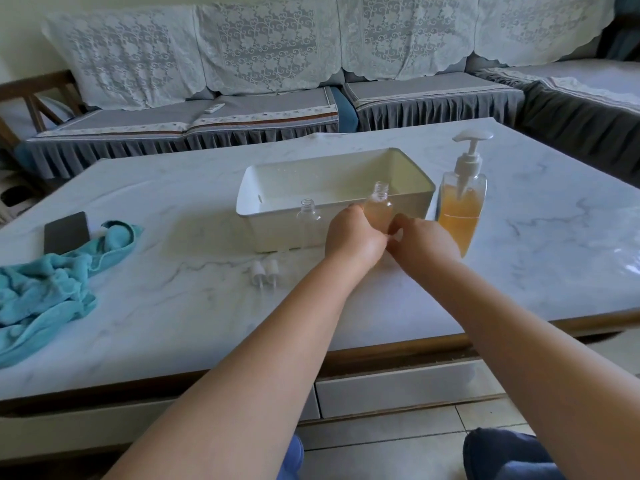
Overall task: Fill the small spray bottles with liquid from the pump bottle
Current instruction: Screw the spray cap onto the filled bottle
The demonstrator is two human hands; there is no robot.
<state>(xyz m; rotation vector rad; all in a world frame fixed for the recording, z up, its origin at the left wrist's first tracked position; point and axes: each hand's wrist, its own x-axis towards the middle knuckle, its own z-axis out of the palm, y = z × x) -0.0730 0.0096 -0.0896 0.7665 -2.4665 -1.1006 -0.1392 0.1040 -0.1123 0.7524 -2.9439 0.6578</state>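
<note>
A small clear spray bottle (pixel 379 206) with its neck uncapped stands upright between my hands, in front of the white bin. My left hand (pixel 353 237) grips its lower body from the left. My right hand (pixel 420 239) touches its base from the right, fingers curled. A second small clear bottle (pixel 308 220), uncapped too, stands alone to the left. Two white spray caps (pixel 265 273) lie on the table nearer to me. The pump bottle (pixel 462 206), with amber liquid and a white pump head, stands just right of my right hand.
An empty white rectangular bin (pixel 277 181) sits behind the bottles on the marble table (pixel 519 254). A teal towel (pixel 48 285) and a dark phone (pixel 65 232) lie at the left. A sofa with lace covers runs behind the table.
</note>
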